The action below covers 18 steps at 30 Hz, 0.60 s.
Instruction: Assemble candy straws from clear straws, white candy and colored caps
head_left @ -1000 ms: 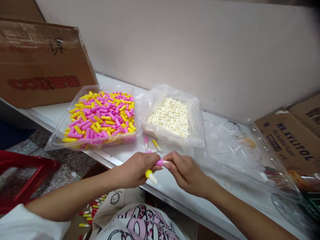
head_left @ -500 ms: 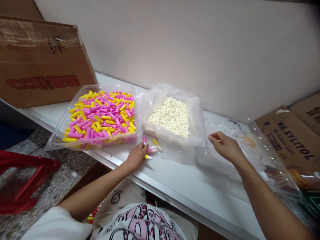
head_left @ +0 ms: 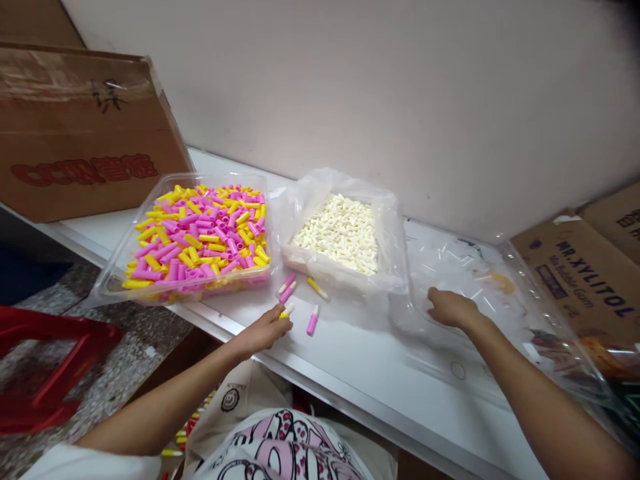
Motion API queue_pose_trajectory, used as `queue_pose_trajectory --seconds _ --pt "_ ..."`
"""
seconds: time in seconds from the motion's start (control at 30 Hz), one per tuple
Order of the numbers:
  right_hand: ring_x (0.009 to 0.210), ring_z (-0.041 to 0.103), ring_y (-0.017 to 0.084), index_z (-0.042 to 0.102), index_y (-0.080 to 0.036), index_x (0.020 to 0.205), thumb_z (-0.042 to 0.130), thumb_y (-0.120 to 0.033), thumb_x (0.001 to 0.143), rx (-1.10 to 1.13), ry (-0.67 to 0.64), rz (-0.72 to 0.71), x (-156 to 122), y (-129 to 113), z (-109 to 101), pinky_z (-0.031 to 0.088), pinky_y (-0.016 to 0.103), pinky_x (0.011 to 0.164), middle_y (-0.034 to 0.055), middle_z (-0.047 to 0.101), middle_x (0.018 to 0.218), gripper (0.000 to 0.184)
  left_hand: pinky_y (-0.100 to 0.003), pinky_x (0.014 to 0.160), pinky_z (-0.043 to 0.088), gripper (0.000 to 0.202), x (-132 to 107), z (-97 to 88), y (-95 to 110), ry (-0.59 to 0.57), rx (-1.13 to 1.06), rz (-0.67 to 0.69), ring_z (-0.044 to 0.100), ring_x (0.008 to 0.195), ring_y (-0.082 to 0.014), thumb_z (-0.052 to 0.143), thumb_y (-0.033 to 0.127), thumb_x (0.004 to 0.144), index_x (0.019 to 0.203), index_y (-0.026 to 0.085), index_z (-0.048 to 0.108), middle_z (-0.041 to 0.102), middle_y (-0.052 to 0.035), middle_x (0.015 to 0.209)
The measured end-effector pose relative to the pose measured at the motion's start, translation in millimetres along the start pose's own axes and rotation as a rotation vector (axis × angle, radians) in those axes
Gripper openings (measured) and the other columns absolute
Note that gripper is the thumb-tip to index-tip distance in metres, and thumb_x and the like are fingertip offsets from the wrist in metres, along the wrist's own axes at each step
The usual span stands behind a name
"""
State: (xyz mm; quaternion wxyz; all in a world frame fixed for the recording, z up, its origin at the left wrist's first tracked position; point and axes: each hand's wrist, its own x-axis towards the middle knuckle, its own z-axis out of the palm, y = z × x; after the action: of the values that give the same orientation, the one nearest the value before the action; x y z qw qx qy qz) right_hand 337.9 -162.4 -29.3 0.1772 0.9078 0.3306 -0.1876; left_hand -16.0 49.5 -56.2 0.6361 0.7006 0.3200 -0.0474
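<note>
My left hand is by the table's front edge, its thumb and fingers closed on a yellow tube with a white tip. Just beyond it lie pink tubes with white tips, a yellow one and another pink one, all loose on the table. My right hand hovers at the near side of a clear plastic tray. Its fingers are curled together, and whatever they may hold is hidden.
A clear tub heaped with pink and yellow tubes stands on the left. Beside it is a plastic-lined container of small white pieces. Cardboard boxes flank the table; a red stool is at lower left.
My left hand has pulled back toward the table edge, and the clustered tubes now lie spread apart. My right hand has moved slightly right and down, its fingers more curled.
</note>
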Motion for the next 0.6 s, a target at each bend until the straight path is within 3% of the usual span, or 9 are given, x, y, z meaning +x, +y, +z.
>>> queue_pose_trajectory --seconds 0.13,0.23,0.33,0.43,0.5,0.6 --pt "0.101 0.06 0.035 0.065 -0.009 0.103 0.053 -0.013 0.072 -0.022 -0.007 0.053 -8 5 -8 0.046 0.04 0.072 0.0211 0.063 0.114 0.034 -0.021 0.051 0.03 0.031 -8 1.4 12 -0.007 0.027 0.136 0.035 0.058 -0.0092 0.047 0.049 0.081 0.075 0.019 0.039 0.039 0.0057 0.064" --pt "0.096 0.061 0.03 0.061 -0.013 0.109 0.045 -0.026 0.084 0.182 0.285 0.007 -28 -2 -19 0.046 0.039 0.076 0.017 0.065 0.11 0.033 -0.023 0.055 0.03 0.034 -13 0.5 22 0.0 0.073 0.245 0.033 0.059 -0.0092 0.05 0.049 0.081 0.071 0.019 0.039 0.035 0.0061 0.064" --pt "0.087 0.061 0.021 0.061 -0.02 0.106 0.041 -0.04 0.09 0.544 0.542 -0.352 -67 -37 -34 0.047 0.032 0.074 0.0092 0.066 0.103 0.033 -0.023 0.058 0.032 0.032 -21 -0.1 37 -0.062 0.127 0.269 0.036 0.063 -0.0102 0.047 0.049 0.084 0.076 0.019 0.042 0.037 0.0052 0.068" --pt "0.069 0.057 0.014 0.059 -0.021 0.102 0.048 -0.043 0.089 0.675 0.449 -0.745 -108 -87 -43 0.045 0.026 0.061 0.0036 0.065 0.087 0.028 -0.023 0.06 0.034 0.033 -32 2.1 54 -0.131 0.206 0.318 0.038 0.066 -0.011 0.04 0.051 0.088 0.078 0.019 0.042 0.04 0.0042 0.071" --pt "0.067 0.055 0.012 0.058 -0.02 0.095 0.05 -0.04 0.09 0.706 0.401 -0.892 -124 -113 -45 0.044 0.024 0.06 0.0019 0.063 0.081 0.023 -0.023 0.061 0.035 0.034 -38 3.9 65 -0.164 0.263 0.372 0.04 0.067 -0.0115 0.038 0.051 0.09 0.081 0.019 0.047 0.041 0.0038 0.071" --pt "0.07 0.055 0.011 0.057 -0.02 0.094 0.049 -0.036 0.092 0.723 0.415 -1.031 -133 -133 -41 0.043 0.023 0.063 0.0016 0.06 0.082 0.018 -0.023 0.06 0.034 0.035 -46 4.1 75 -0.204 0.311 0.421 0.04 0.065 -0.0116 0.037 0.049 0.091 0.088 0.018 0.053 0.041 0.0038 0.069"
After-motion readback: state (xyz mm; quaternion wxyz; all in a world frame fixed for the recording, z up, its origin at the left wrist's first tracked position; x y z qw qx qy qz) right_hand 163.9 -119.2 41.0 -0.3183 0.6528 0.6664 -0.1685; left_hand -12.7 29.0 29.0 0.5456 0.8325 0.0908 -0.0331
